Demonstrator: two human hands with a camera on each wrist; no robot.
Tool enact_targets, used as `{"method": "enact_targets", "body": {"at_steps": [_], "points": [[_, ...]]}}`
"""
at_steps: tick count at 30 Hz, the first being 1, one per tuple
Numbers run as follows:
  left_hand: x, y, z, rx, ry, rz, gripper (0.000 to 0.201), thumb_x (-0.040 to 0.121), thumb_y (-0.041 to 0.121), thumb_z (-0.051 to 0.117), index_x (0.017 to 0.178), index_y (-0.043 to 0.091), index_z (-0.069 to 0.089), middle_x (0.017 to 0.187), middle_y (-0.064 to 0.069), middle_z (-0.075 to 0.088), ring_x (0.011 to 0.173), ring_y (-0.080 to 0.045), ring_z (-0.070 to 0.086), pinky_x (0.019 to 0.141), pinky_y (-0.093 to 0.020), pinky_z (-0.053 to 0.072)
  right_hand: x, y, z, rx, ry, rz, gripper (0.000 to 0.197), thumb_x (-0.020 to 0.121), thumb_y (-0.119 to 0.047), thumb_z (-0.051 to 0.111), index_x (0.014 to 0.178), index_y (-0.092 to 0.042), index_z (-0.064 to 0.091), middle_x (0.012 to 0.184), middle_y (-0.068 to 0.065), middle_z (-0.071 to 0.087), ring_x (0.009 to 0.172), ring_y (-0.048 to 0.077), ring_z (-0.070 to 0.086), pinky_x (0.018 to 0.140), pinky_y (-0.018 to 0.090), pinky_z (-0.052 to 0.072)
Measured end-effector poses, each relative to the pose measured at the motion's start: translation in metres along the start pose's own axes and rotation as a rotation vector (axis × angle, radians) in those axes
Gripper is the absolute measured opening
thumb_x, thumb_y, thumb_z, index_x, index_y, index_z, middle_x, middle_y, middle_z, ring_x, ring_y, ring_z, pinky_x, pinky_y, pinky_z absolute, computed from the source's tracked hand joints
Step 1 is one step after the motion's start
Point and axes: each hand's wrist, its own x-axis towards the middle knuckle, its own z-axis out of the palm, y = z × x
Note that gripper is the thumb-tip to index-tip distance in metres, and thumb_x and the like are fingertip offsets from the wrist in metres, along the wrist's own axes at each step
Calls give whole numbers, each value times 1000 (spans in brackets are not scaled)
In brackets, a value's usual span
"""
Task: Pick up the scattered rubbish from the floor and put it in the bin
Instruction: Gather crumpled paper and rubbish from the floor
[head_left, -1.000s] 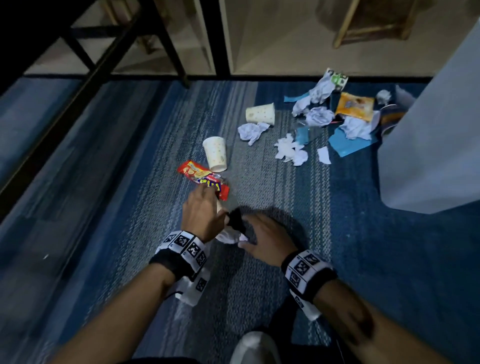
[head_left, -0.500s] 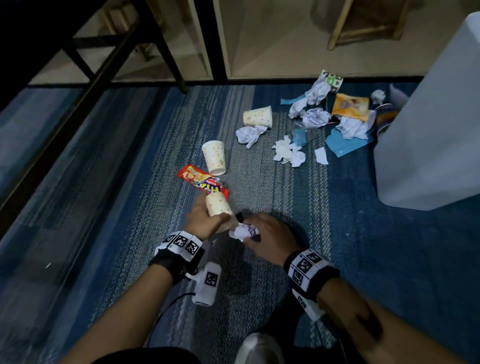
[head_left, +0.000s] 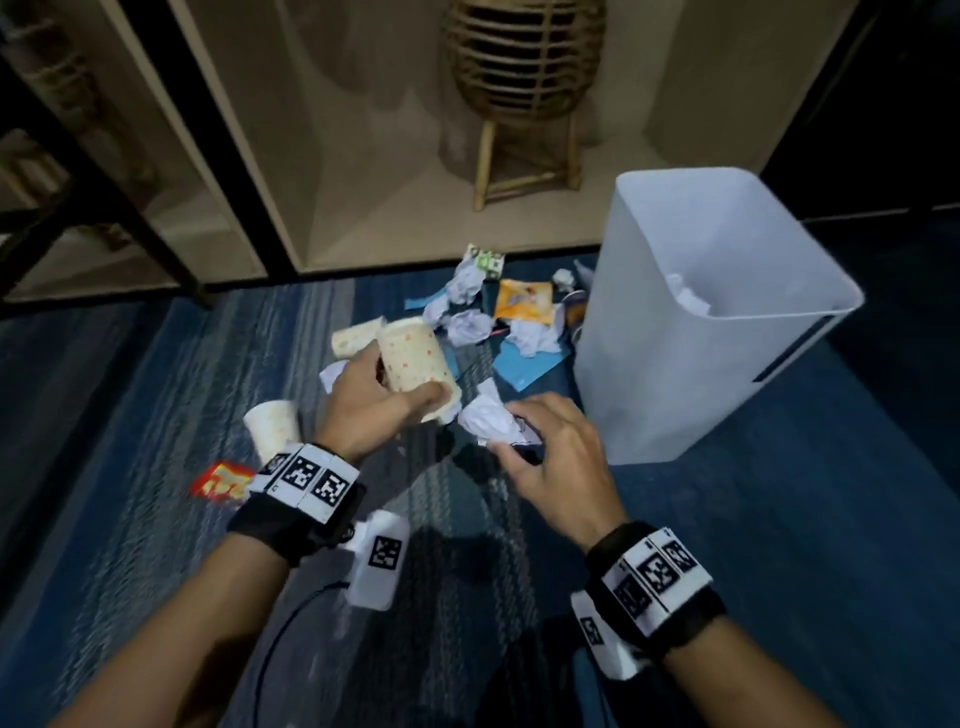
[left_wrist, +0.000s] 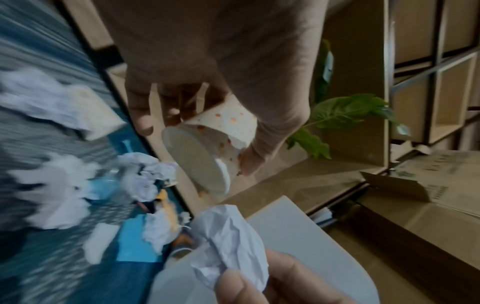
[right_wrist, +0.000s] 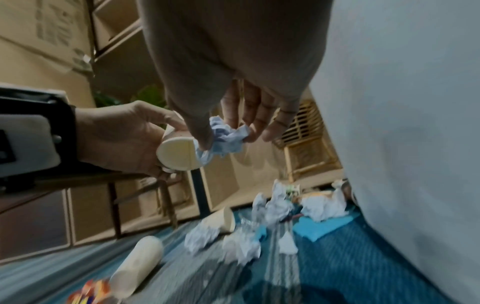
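Observation:
My left hand (head_left: 374, 400) grips a spotted paper cup (head_left: 415, 364) above the carpet; the left wrist view shows the cup (left_wrist: 221, 131) base-on between fingers and thumb. My right hand (head_left: 540, 441) pinches a crumpled white paper ball (head_left: 488, 423), also seen as the paper ball (right_wrist: 226, 137) in the right wrist view. The white bin (head_left: 717, 312) stands open-topped just right of both hands, with some paper inside. More rubbish lies on the floor: a cup (head_left: 272, 431), a second cup (head_left: 353, 338), a red wrapper (head_left: 221, 480), paper wads (head_left: 467, 327), an orange packet (head_left: 522, 301).
Blue striped carpet (head_left: 156, 415) covers the floor. A wicker stand on wooden legs (head_left: 524, 93) sits behind the rubbish. Dark table legs (head_left: 104, 208) stand at the left. Cardboard boxes (left_wrist: 415, 195) and shelving show in the left wrist view.
Both hands have lifted from the carpet and moved right toward the bin, the left carrying the cup, the right carrying the paper ball. The view has swung up and right.

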Motion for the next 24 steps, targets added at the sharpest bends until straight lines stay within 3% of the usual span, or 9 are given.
{"method": "enact_targets", "body": {"at_steps": [2,6,9,14,19,21,24], "points": [[11,30,14,-8,8,84,55,68,26,87,113,21,56,106,3,64,98,-16,61,70,-19,45,7,0,-24,22,135,-4,36,82,-24,79,114,-9,72,104,2,65,97,19,61,86,35,53],[24,85,36,-62,27,248,65,58,38,89,113,27,57,113,7,67,105,-14,62,90,-38,54,17,-5,-69,33,291,-30,37,83,-24,81,116,-10,72,105,1,66,94,15,63,85,30,54],[28,126,49,-102,62,357,71,54,47,87,115,27,57,111,10,67,107,-11,62,92,-43,54,22,-11,-104,3,410,-64,37,84,-25,80,117,-9,71,104,1,66,95,15,62,85,24,52],[34,184,73,-146,118,502,62,62,29,87,110,25,48,99,22,57,101,-5,56,89,-28,50,39,-9,-157,-43,623,-83,31,84,-23,78,110,-11,68,98,0,65,88,16,59,80,26,49],[53,208,106,-106,94,611,72,59,25,87,117,27,45,109,14,55,97,-1,54,77,-9,46,54,26,-186,-143,654,22,30,83,-25,77,109,-16,66,96,-3,65,87,19,56,82,48,50],[59,211,122,-65,67,635,64,63,25,85,115,27,48,109,13,57,99,-5,56,81,-21,51,56,41,-190,-203,620,58,33,83,-28,77,111,-16,66,99,-1,66,90,22,57,82,49,49],[66,206,143,-41,59,642,53,67,26,80,111,30,51,111,7,60,102,-13,59,87,-41,53,57,54,-193,-268,574,112,42,83,-36,77,117,-14,66,105,0,66,97,23,56,86,44,46]]}}
